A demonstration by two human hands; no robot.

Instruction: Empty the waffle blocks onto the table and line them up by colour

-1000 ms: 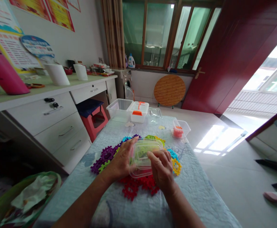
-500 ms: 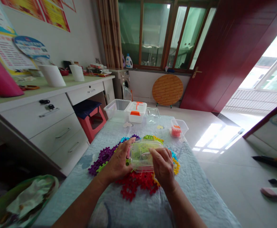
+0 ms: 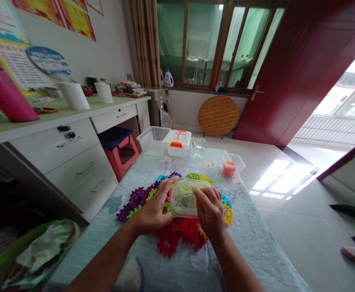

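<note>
My left hand [image 3: 152, 211] and my right hand [image 3: 208, 211] both grip a small clear plastic box [image 3: 187, 198] from either side. Green pieces show through its walls, blurred by the plastic. The box sits just above a ring of interlocking snowflake-shaped plastic blocks. Purple blocks [image 3: 137, 198] lie left of my left hand, and red blocks [image 3: 173, 236] lie under and below the box. Yellow blocks [image 3: 227, 214] and blue blocks [image 3: 225, 199] lie right of my right hand, with green blocks [image 3: 193, 176] beyond the box.
The blocks lie on a pale blue quilted cover [image 3: 244, 247]. At its far end stand a clear bin [image 3: 153, 140], a white box with orange latches [image 3: 177, 144], a clear lid [image 3: 198, 148] and a tray of red pieces [image 3: 232, 165]. A drawered desk [image 3: 74, 160] runs along the left.
The box has gone from tilted to flatter between my hands and has shifted slightly to the right. My hands have stayed on it.
</note>
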